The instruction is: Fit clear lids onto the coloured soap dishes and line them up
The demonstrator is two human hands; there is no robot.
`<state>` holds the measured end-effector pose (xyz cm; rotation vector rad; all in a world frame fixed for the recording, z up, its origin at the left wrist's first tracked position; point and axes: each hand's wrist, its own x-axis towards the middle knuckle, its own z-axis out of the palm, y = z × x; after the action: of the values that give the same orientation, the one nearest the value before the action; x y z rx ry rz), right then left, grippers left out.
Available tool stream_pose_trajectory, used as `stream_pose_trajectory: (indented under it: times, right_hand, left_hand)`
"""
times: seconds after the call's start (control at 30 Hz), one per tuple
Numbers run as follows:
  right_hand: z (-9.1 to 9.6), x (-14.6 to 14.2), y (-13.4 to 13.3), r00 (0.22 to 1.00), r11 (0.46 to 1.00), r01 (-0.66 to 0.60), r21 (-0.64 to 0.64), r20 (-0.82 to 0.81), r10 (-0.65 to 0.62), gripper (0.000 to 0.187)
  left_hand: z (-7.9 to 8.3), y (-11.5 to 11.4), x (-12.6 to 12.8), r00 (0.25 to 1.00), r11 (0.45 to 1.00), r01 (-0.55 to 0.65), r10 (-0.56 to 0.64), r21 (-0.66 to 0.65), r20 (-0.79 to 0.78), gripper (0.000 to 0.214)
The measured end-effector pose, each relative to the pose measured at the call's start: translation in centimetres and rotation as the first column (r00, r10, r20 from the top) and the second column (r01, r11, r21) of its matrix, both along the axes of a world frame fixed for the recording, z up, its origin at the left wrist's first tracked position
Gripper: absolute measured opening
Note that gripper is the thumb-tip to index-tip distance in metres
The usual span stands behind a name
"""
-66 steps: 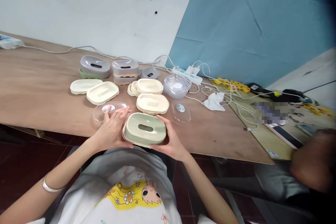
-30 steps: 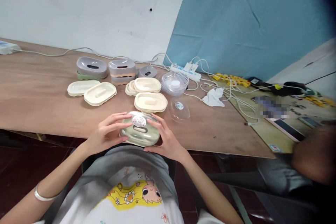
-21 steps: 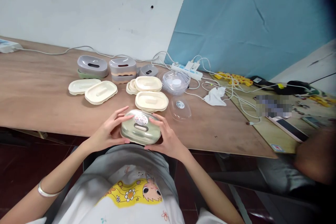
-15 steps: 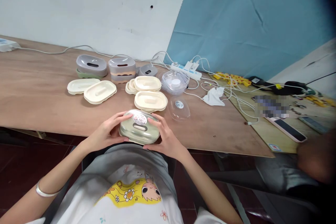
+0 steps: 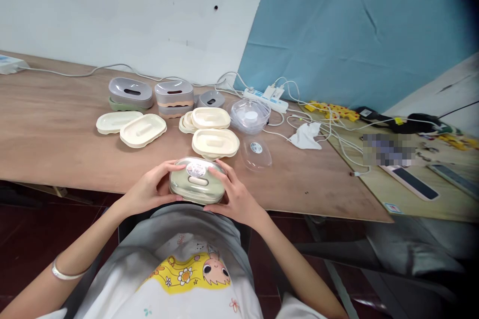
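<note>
Clasping a green oval box (image 5: 197,187) between left hand (image 5: 154,187) and right hand (image 5: 237,197), at the near edge of the brown table (image 5: 75,144) and close in front of the body. Pointing lengthwise from left to right, right end angled slightly toward the wearer, top face up and tipped a little toward the camera. Smooth and glossy, under a clear domed lid (image 5: 190,191), with a thin pale rim along the bottom; pierced mid-top by a narrow rounded slot (image 5: 198,181) parallel to the long axis, and marked beyond it by a round printed sticker (image 5: 196,170). Enclosed at both short ends: on the left, by fingers over the upper edge and a thumb at the near lower edge; on the right, by fingertips across the top and a thumb beneath the near corner. Opened only as wide as the box, in both hands. Impossible to tell about contact between underside and table. Farther back: matte cream trays (image 5: 142,130), slotted grey dishes (image 5: 130,87) and, nearer the right hand, a loose transparent cover (image 5: 258,157).
</note>
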<state>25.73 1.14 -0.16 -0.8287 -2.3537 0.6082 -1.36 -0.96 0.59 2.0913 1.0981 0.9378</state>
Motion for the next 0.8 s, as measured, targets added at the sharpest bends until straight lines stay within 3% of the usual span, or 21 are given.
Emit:
stream_pose_trajectory:
  times: [0.3,0.53,0.8]
  right_hand:
    - [0.9,0.1,-0.3,0.999,0.998,0.015,-0.057,0.034,-0.013,0.071]
    - [0.2,0.3,-0.5,0.997,0.999,0.012,-0.034,0.077,-0.01,0.087]
    - [-0.3,-0.2,-0.5,0.996,0.999,0.05,-0.007,0.077,-0.049,0.076]
  left_hand:
    - [0.0,0.1,0.0,1.0,0.999,-0.007,0.007,-0.036,-0.013,0.058]
    - [0.2,0.5,1.0,0.993,0.995,-0.083,0.078,-0.054,-0.094,0.073]
    - [1.1,0.1,1.2,0.978,0.981,-0.174,0.162,-0.088,-0.129,0.078]
